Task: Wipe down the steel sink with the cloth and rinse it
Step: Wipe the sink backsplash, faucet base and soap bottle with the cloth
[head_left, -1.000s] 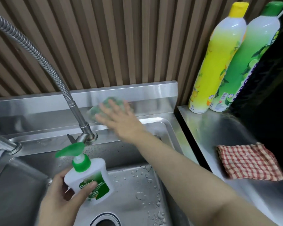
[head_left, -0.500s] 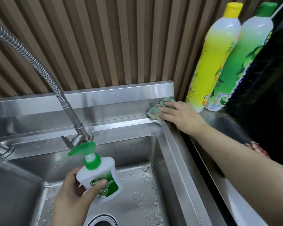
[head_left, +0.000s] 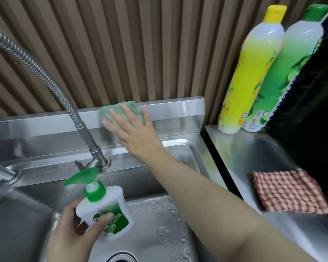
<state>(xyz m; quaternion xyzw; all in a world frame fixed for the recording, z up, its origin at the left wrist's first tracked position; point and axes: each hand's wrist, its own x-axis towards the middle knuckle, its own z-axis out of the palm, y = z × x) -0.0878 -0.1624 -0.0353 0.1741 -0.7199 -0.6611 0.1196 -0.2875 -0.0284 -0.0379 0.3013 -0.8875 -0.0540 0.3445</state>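
Note:
My right hand point(head_left: 134, 133) lies flat, fingers spread, pressing a green cloth point(head_left: 112, 112) against the steel backsplash point(head_left: 174, 108) of the sink, just right of the flexible faucet hose point(head_left: 45, 78). Most of the cloth is hidden under my palm. My left hand point(head_left: 72, 235) holds a white pump bottle of hand soap with a green top point(head_left: 104, 210) above the sink basin point(head_left: 159, 224), which carries water drops near the drain point(head_left: 121, 258).
A yellow bottle point(head_left: 254, 72) and a green bottle point(head_left: 284, 76) of dish liquid stand at the back of the steel counter on the right. A red checked cloth point(head_left: 288, 191) lies on that counter beside a black appliance point(head_left: 318, 103). A second tap point(head_left: 2, 173) sits at far left.
My right hand with the green cloth has swept left from the sink's back right corner and up onto the backsplash. The soap bottle in my left hand has barely moved.

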